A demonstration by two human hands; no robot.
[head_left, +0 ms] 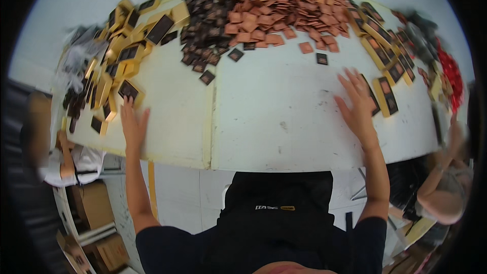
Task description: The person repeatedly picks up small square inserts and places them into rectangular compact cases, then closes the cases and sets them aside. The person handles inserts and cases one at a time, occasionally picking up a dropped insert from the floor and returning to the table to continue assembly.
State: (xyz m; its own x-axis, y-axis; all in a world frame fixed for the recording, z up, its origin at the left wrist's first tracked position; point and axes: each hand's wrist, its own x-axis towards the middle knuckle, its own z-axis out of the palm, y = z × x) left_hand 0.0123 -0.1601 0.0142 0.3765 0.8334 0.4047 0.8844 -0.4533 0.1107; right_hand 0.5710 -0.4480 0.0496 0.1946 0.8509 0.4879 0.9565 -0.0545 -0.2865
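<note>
My left hand (pixel 133 124) lies at the left of the table with fingers stretched and thumb apart. Its fingertips reach the near edge of a gold box with a dark brown top (pixel 129 90); whether they press on it I cannot tell. Over the right side, my right hand (pixel 357 102) is spread and slightly blurred, with nothing in its grasp. Just right of it is a partly hidden gold-and-dark box (pixel 374 100), and beyond that a gold box showing copper and dark squares (pixel 385 96). A single dark square packet (pixel 322 59) lies past the right fingertips.
Heaps of dark square packets (pixel 205 25) and copper square packets (pixel 289 7) cover the table's far middle. Gold boxes (pixel 104 86) pile up at left, more (pixel 378 45) at right. Clear plastic (pixel 76 66) lies far left. Other people (pixel 83 167) sit at both sides.
</note>
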